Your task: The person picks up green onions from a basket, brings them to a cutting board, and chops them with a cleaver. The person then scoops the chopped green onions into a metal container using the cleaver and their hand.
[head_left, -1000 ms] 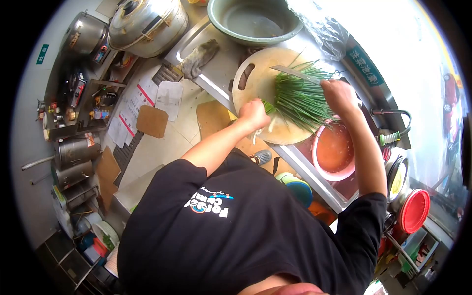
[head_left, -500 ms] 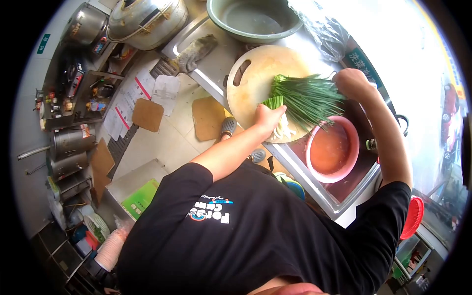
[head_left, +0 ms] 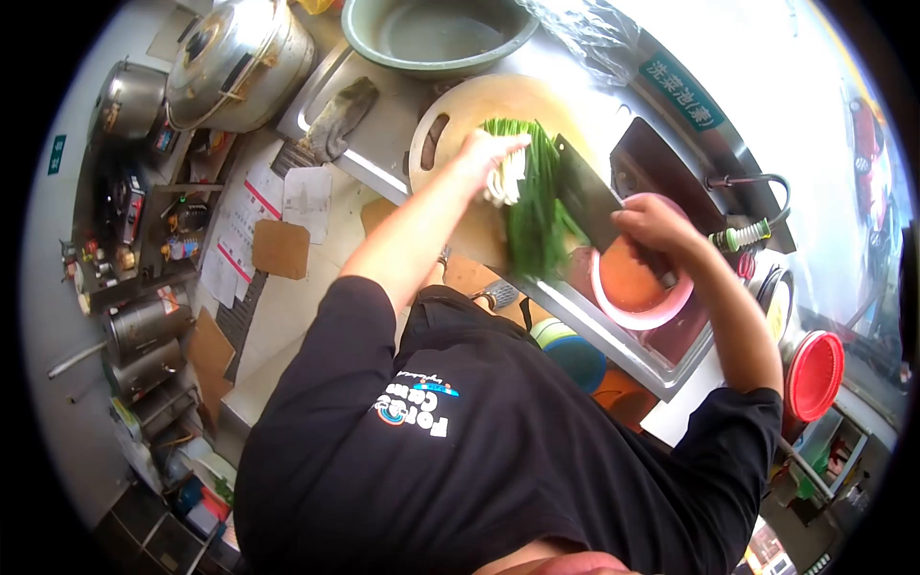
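Left hand: I'm gripping one white-stalk bunch.
Right hand: holding one flat knife.
Under left: one round board.

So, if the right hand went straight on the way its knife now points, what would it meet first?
Probably the green stalks over the cutting board: the knife in the right hand has its far end close beside them. Depth is unclear, so it might touch them or pass above.

From here I can read 洗菜池(素) on the green rectangular sign of the silver steel sink's back panel. The black short-sleeved shirt shows white letters "For", others unclear.
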{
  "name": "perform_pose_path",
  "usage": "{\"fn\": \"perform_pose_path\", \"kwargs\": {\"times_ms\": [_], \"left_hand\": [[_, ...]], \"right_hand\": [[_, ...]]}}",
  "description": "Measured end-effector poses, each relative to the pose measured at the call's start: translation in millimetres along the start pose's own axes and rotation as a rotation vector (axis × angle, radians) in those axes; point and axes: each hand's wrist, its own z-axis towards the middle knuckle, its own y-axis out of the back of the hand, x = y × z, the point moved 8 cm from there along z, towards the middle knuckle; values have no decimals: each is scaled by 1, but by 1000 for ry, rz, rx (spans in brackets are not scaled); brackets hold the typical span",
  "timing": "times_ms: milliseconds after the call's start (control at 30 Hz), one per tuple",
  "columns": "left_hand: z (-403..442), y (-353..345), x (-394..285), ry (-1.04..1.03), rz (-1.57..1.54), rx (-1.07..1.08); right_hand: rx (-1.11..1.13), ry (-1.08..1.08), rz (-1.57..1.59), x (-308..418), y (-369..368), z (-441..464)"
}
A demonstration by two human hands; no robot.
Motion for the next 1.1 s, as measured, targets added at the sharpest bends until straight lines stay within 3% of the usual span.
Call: {"fn": "perform_pose_path", "kwargs": {"times_ms": [100, 167, 233, 267, 367, 700, 767, 833, 900, 967, 1100], "left_hand": [[31, 9, -29, 72, 424, 36], [32, -9, -45, 60, 556, 189], [30, -33, -58, -253, 972, 331], [31, -16, -55, -279, 1300, -37], [9, -25, -50, -161, 1625, -158], [8, -21, -52, -59, 1755, -148], [13, -19, -55, -153, 1773, -164], [19, -18, -55, -89, 1756, -120], [17, -22, -56, -21, 1738, -66], [17, -39, -57, -132, 1804, 42], [5, -59, -48, -271, 2031, 36]], "right_hand": [[-40, 33, 477, -14, -62, 7], [-40, 12, 648, -5, -99, 8], [-19, 23, 930, 13, -128, 4], [-26, 4, 1010, 17, -139, 4], [-25, 62, 1168, 14, -162, 10], [-170, 79, 1011, -30, -164, -15], [-118, 98, 1021, -22, -181, -10], [-62, 130, 1024, -8, -195, -7], [-10, 118, 1237, 7, -207, -6], [92, 148, 1518, 25, -214, -3], [118, 161, 1661, 26, -226, 16]]}}
